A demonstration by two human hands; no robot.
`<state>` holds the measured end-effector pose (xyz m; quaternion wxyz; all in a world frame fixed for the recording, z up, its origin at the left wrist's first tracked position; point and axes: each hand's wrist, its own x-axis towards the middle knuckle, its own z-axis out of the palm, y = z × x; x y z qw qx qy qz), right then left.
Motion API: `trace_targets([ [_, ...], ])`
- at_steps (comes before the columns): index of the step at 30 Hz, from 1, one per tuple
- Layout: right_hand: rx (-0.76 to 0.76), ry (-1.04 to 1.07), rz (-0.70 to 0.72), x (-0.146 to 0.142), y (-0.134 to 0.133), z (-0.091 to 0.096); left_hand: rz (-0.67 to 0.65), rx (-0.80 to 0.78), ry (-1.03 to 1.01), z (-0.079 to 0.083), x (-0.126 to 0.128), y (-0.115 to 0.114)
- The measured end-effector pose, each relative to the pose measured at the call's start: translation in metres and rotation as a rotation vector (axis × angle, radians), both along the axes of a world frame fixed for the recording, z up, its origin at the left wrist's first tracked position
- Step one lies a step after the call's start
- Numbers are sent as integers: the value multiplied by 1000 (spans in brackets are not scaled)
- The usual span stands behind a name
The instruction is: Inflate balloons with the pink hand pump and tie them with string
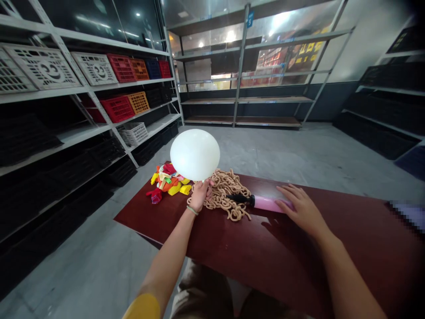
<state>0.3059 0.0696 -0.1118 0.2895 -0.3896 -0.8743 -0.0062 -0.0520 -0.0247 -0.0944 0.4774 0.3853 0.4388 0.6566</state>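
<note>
Currently gripping: the left hand (199, 196) is pinching the base of an inflated white balloon (195, 155), holding it above the desk (332, 252).
Resting: the open right hand (300, 210) is lying on a pink pump (270, 204), near tan cord (227, 195).
Risk: a loosening pinch could be letting air escape.

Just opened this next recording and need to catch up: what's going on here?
One person stands at a dark red table. Their left hand grips an inflated white balloon at its base, while their right hand rests on a pink hand pump. The pump lies on the table, its black nozzle against a tangled heap of tan cord. A pile of uninflated coloured balloons lies beside the left hand. Metal shelves holding plastic crates stand to the left.
</note>
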Motion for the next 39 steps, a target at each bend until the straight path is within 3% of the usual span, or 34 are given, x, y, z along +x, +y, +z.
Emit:
trace_targets([
  [4,218,64,-13,-18,-13,14,-164,-49,6,19,2,-9],
  [8,431,64,0,-46,-34,24,-433,-186,44,45,9,-15],
  [12,576,-7,37,-67,-51,25,-684,-353,161,66,27,-13],
  [16,628,-41,1,-70,-60,23,-827,-427,363,78,56,-7],
  [21,590,-122,-37,-64,-62,30,-874,-462,516,80,89,5],
  [27,607,-123,-99,-62,-59,38,-924,-482,597,78,109,14],
  [32,630,-129,-95,-59,-58,41,-941,-488,630,83,118,10],
  [39,457,-106,-130,-47,-58,49,-819,-403,544,78,115,-5],
])
